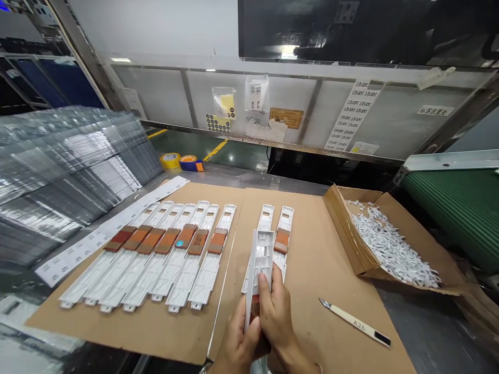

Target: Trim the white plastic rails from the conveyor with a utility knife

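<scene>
Both my hands hold one long white plastic strip point(260, 259) upright over the brown cardboard sheet point(312, 270). My left hand point(238, 340) grips its lower edge from the left. My right hand point(277, 311) wraps it from the right, thumb pressed on its face. A brown patch shows on the strip between my fingers. Just behind it lie two more white strips point(281, 234), one with a brown patch. A row of several white strips with brown patches point(167, 249) lies to the left.
A white-handled knife marked A26 point(356, 323) lies right of my hands. An open cardboard box of white plastic scraps point(393, 249) stands at right, beside a green conveyor belt point(460, 208). Stacked clear trays point(66, 166) fill the left. Tape rolls point(183, 162) sit at the back.
</scene>
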### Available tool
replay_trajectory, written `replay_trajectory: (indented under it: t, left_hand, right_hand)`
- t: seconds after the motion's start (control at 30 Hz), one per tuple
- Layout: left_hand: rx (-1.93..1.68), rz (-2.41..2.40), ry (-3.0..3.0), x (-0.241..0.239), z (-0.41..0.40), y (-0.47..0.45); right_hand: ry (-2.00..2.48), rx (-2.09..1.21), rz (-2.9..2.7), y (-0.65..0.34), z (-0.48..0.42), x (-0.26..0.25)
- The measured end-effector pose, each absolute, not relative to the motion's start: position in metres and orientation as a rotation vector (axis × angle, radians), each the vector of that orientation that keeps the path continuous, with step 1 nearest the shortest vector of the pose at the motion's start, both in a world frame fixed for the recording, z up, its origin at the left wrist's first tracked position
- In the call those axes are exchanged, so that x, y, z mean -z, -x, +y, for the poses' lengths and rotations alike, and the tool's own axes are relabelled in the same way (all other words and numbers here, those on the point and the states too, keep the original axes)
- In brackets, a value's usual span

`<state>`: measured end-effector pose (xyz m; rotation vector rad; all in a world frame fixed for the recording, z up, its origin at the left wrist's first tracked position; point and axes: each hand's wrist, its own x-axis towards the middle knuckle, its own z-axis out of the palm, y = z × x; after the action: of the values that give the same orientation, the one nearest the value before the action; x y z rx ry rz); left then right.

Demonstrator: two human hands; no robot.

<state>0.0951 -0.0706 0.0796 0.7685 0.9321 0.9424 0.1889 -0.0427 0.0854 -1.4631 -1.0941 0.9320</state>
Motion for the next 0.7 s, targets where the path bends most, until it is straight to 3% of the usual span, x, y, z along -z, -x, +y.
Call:
replay_trajectory:
  t: [0.3, 0.53, 0.7]
  left_hand:
    - [-1.097, 1.403, -1.234, -0.058, -0.065, -0.094]
    - [-0.845, 1.596, -1.722, -0.056, 0.010, -0.065]
    - [-0.801, 1.814, -1.861, -0.048, 0.068, -0.074]
  right_hand:
    - [1.595, -0.750, -0.953, -0.192, 0.002, -0.060]
    - [1.579, -0.669, -1.417, -0.209, 0.012, -0.058]
    - [1.522, -0.423, -1.788, -0.203, -0.026, -0.016]
